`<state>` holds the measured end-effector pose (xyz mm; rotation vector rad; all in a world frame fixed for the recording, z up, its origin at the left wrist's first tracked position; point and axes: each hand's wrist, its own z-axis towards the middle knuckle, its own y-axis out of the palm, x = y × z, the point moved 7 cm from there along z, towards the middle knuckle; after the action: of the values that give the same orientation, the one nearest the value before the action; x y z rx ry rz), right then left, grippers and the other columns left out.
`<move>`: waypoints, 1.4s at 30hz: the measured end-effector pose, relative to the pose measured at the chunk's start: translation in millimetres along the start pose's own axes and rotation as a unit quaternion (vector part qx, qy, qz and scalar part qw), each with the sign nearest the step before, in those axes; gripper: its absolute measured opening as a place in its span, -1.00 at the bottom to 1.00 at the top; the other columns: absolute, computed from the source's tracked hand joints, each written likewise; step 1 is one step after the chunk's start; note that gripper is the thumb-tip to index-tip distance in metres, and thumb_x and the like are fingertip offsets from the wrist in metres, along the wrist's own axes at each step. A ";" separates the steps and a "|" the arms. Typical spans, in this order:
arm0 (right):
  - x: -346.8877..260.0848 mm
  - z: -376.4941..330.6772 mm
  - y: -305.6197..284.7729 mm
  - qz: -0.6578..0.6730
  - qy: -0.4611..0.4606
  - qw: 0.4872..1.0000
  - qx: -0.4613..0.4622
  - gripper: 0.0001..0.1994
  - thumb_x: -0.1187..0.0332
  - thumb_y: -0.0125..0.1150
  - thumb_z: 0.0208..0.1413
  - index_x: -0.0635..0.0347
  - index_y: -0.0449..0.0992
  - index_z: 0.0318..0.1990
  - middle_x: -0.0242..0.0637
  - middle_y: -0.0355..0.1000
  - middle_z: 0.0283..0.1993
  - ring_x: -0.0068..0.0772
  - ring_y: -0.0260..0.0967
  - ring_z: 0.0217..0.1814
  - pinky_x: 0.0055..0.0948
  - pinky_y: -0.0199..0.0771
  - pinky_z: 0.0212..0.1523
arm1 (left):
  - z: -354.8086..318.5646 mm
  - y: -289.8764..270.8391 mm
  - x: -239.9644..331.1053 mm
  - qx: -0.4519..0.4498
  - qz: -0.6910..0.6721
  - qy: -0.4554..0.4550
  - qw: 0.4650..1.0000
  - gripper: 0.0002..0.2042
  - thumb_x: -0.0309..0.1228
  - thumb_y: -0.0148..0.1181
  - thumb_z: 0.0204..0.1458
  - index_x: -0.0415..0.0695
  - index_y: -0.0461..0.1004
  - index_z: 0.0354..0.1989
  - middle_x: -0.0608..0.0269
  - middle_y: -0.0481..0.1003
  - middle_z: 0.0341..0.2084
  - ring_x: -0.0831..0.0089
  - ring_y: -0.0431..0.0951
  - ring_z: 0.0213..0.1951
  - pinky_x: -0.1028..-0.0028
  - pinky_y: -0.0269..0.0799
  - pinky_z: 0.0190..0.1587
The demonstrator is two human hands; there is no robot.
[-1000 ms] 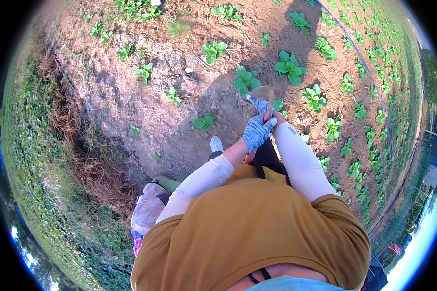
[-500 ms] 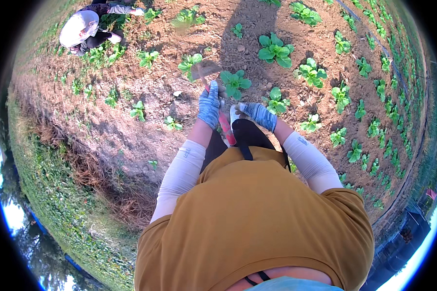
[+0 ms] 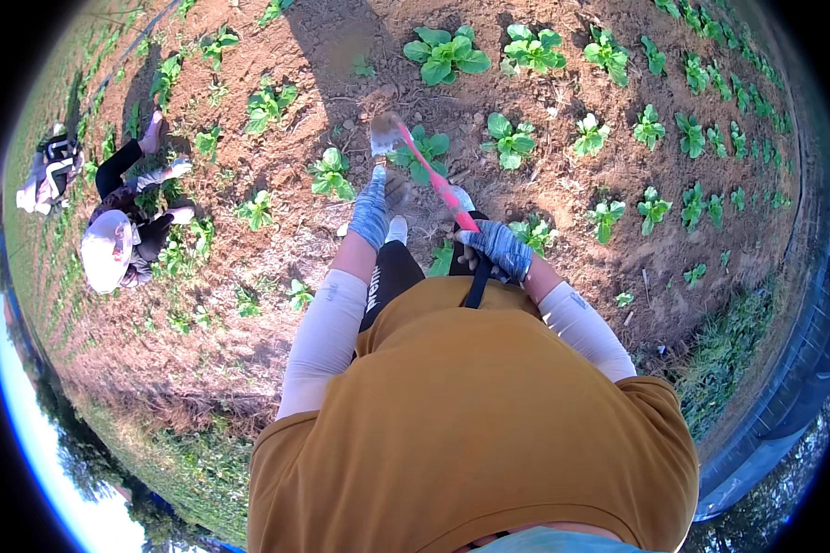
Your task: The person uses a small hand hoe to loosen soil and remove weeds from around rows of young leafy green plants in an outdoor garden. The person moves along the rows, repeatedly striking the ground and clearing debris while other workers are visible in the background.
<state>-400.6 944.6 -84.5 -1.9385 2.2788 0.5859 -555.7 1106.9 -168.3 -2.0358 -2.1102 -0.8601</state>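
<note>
My right hand [image 3: 498, 249], in a blue-grey glove, is closed round the near end of a red-pink hoe handle [image 3: 440, 184] by my lap. The handle slants away to the far left, where a soil-smeared metal blade [image 3: 385, 138] sits beside a leafy green plant [image 3: 426, 152]. My left hand [image 3: 372, 210], gloved alike, reaches forward just below the blade. Its fingers are small and dark against the soil, so I cannot tell whether they touch the blade or hold anything. My white shoe [image 3: 397, 229] stands between the left wrist and the handle.
Rows of leafy plants [image 3: 445, 55] grow in brown soil all round, more of them to the right. On the left, a person in a pale hat [image 3: 107, 251] crouches among plants, with another person [image 3: 50, 170] beyond. Grass [image 3: 189, 470] borders the near left.
My left hand has come off the hoe handle and reaches near the blade. The handle now slants up to the left, its end in my right hand. My view has turned, showing a second person.
</note>
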 end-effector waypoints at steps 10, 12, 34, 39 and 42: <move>87.4 5.1 29.8 0.434 -0.255 0.864 -0.006 -0.61 0.27 0.20 0.01 0.37 0.34 -0.09 -0.21 0.46 -0.37 -0.27 0.44 -0.21 -0.32 0.37 -0.05 | 44.3 -17.6 -18.7 -0.105 0.218 -0.031 0.970 -0.70 -0.18 0.12 0.03 -0.11 0.41 -0.17 0.27 0.51 -0.32 0.41 0.52 -0.29 0.48 0.43 -0.26; 102.4 -1.9 39.4 0.362 -0.296 0.883 0.047 -0.56 0.22 0.20 0.01 0.42 0.31 -0.08 -0.23 0.47 -0.36 -0.26 0.44 -0.17 -0.32 0.38 -0.04 | 58.7 -8.3 -19.2 -0.142 0.292 -0.014 0.946 -0.74 -0.27 0.17 0.01 -0.13 0.41 -0.18 0.26 0.50 -0.38 0.46 0.51 -0.37 0.53 0.45 -0.35; 169.4 -35.4 122.3 0.400 -0.199 0.894 -0.027 -0.64 0.13 0.06 0.08 0.35 0.37 -0.29 -0.39 0.25 -0.66 -0.54 0.33 -0.71 -0.52 0.45 -0.64 | 15.2 52.8 -80.3 -0.268 0.232 0.081 0.932 -0.44 -0.10 0.00 0.08 -0.05 0.06 0.21 0.10 0.27 0.04 0.17 0.44 -0.08 0.16 0.51 -0.13; 182.2 -29.5 117.7 0.422 -0.229 0.877 -0.024 -0.70 0.21 0.05 0.10 0.36 0.35 -0.34 -0.36 0.26 -0.67 -0.53 0.33 -0.72 -0.52 0.49 -0.61 | 15.2 42.4 -113.5 -0.208 0.186 0.137 0.950 -0.53 -0.45 0.01 0.09 -0.08 0.08 0.19 0.11 0.30 0.01 0.22 0.46 -0.11 0.24 0.55 -0.20; 190.4 -19.1 113.1 0.444 -0.208 0.871 -0.024 -0.70 0.21 0.04 0.10 0.37 0.35 -0.32 -0.36 0.26 -0.66 -0.54 0.32 -0.72 -0.54 0.49 -0.61 | 50.2 19.1 -131.4 -0.159 0.311 0.166 0.922 -0.60 -0.48 -0.01 0.09 -0.22 0.15 0.12 0.07 0.39 -0.13 0.30 0.51 -0.20 0.35 0.57 -0.28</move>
<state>-542.5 774.3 -100.8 -0.5431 2.7222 1.0026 -507.4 1010.8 -261.0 -2.2826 -1.0938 -1.3497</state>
